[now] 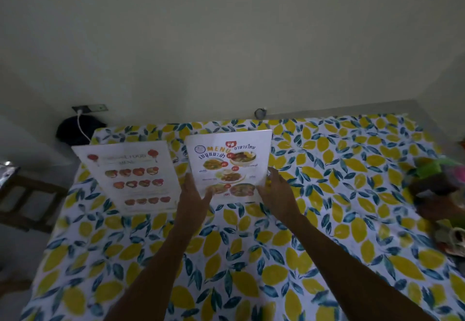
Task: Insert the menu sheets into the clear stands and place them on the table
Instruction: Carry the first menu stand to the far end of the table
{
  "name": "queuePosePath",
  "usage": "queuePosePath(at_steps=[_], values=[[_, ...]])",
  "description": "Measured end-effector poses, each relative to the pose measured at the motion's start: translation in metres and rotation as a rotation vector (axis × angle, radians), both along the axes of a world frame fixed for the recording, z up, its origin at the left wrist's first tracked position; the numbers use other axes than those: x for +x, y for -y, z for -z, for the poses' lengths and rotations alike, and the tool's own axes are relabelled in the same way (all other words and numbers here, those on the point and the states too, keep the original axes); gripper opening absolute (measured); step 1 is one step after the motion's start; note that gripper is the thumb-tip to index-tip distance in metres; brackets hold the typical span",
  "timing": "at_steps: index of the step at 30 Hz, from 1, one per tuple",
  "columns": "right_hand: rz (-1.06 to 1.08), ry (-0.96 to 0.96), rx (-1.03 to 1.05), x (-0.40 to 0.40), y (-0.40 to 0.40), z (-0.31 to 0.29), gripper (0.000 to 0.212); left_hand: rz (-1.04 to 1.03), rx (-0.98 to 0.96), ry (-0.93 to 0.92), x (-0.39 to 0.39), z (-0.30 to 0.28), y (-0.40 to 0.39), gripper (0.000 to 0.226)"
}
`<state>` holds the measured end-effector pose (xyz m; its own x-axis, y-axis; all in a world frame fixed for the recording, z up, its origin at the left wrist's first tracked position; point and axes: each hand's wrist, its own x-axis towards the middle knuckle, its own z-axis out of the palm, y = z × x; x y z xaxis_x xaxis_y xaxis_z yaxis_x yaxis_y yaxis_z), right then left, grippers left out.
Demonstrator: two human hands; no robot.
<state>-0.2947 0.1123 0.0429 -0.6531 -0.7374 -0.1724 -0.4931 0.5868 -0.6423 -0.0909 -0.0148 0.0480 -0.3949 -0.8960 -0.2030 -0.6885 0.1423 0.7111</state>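
Two clear stands with menu sheets inside stand upright on the table (226, 245), which wears a lemon-print cloth. The left stand (130, 177) holds a white menu with rows of red dishes and leans back, untouched. The right stand (230, 162) shows a "MENU" sheet with food photos. My left hand (193, 196) grips its lower left edge. On the lower right edge my right hand (275, 191) does the same. The stand's base rests at the cloth between my hands.
A blurred pile of green, pink and dark items (437, 184) lies at the table's right edge. A wall socket with a white cable (85, 114) and a dark object (75, 129) sit behind the table's far left corner. A wooden chair (27, 202) stands left.
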Motion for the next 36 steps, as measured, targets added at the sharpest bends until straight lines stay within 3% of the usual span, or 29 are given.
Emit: queuePosePath(at_steps=[5,6,9,11,17,24,31,36], values=[[-0.013,0.043,-0.041,-0.011,0.014,0.017,0.025,-0.118,-0.03,0.105,-0.008,0.001,0.01,0.039],[-0.026,0.046,-0.055,-0.013,0.013,0.017,0.021,-0.133,0.035,0.071,-0.007,0.002,0.01,0.035],[-0.067,0.016,-0.075,-0.021,0.006,0.014,0.024,-0.041,0.02,0.094,-0.006,0.002,0.006,0.033],[-0.08,-0.001,-0.087,-0.026,-0.001,0.009,0.031,-0.086,-0.132,0.146,-0.013,-0.012,-0.002,0.035],[-0.07,-0.057,-0.148,-0.03,-0.035,-0.018,0.026,-0.093,-0.082,0.004,-0.024,-0.043,-0.031,0.04],[-0.021,-0.18,-0.172,-0.042,-0.113,-0.063,0.03,0.076,-0.172,-0.076,-0.041,-0.071,-0.076,0.033],[0.087,-0.308,-0.123,-0.099,-0.187,-0.118,0.049,0.275,-0.237,-0.208,-0.111,-0.113,-0.124,0.031],[0.169,-0.351,-0.13,-0.16,-0.222,-0.153,0.043,0.387,-0.305,-0.27,-0.183,-0.141,-0.148,0.031]])
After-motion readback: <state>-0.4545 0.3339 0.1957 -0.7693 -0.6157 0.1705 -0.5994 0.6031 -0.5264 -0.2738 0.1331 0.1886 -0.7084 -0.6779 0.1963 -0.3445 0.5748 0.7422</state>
